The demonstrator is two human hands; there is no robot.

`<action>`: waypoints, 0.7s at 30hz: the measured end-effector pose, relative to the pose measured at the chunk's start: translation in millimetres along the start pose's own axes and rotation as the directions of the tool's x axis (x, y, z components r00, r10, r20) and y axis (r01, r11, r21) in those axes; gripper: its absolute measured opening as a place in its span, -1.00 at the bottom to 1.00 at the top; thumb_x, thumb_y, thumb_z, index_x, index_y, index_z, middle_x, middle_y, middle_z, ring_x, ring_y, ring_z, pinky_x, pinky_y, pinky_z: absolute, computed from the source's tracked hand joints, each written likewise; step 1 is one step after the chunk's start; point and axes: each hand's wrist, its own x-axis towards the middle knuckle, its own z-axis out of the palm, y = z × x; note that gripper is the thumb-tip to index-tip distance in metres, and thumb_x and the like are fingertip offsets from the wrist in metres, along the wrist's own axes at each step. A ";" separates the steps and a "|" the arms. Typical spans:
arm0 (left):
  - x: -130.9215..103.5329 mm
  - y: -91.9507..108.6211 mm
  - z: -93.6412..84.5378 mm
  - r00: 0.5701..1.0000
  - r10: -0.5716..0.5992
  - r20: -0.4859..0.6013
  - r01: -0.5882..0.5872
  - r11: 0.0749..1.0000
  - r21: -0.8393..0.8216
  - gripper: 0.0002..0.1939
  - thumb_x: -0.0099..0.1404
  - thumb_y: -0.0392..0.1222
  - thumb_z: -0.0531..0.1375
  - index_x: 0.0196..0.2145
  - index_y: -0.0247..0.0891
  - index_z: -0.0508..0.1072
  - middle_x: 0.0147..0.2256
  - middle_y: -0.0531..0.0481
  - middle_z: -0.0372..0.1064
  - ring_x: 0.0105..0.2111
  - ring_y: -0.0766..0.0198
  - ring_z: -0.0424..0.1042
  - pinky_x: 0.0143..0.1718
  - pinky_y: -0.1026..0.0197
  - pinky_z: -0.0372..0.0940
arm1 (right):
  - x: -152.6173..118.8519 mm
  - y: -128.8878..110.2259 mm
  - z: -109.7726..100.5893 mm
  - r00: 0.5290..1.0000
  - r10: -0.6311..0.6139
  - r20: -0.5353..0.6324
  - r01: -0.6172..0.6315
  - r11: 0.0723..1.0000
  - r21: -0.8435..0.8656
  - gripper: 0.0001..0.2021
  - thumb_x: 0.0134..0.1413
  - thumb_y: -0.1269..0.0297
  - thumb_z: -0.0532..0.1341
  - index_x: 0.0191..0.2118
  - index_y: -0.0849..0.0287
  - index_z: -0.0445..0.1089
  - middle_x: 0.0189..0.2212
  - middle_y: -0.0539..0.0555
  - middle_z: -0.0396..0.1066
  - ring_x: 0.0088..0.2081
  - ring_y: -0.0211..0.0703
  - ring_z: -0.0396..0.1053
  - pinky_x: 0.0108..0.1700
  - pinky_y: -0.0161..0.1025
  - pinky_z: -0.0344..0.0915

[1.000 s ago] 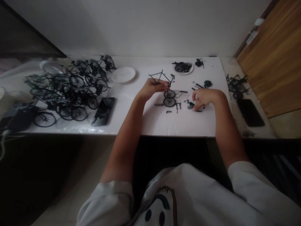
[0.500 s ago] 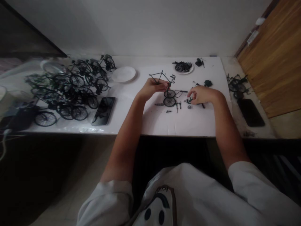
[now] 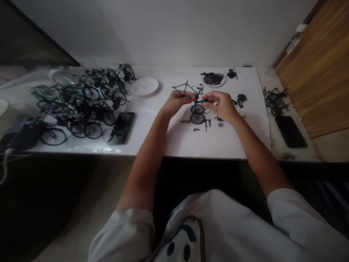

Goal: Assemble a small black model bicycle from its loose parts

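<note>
Between the thumb and fingers of my left hand (image 3: 178, 102) is a small dark model bicycle frame (image 3: 186, 88), with handlebars (image 3: 200, 88) at its right end. My right hand (image 3: 220, 104) is closed in a pinch on a thin dark screwdriver-like piece (image 3: 202, 101), whose tip meets the frame's front end; its exact kind is unclear. Below the hands, two small spoked wheels (image 3: 197, 118) lie on the white board. Around them are small loose parts (image 3: 207, 123), a grey disc (image 3: 220, 124) and a flat grey piece (image 3: 185, 121).
Many assembled model bicycles (image 3: 89, 98) crowd the left side, beside a phone (image 3: 121, 128) and a white plate (image 3: 145, 86). Behind my hands, another plate (image 3: 218, 85) holds dark wheels and parts. Dark green pieces (image 3: 241, 97) lie right, near a second phone (image 3: 290, 131).
My right hand has moved left from the loose parts to the frame's front end, carrying a thin dark piece. My left hand still holds the frame in nearly the same place.
</note>
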 end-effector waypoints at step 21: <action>-2.1 3.6 3.3 0.997 -0.014 0.070 0.025 0.986 -0.162 -0.66 0.11 0.00 0.63 -0.27 -0.24 0.73 -0.31 -0.02 0.66 -0.28 0.29 0.63 -0.07 0.19 0.50 | 7.7 25.6 11.0 0.977 -0.169 -0.128 0.169 0.986 -0.010 -0.76 0.28 0.11 0.45 -0.06 0.09 0.53 -0.14 0.13 0.62 -0.05 0.00 0.60 0.04 -0.03 0.59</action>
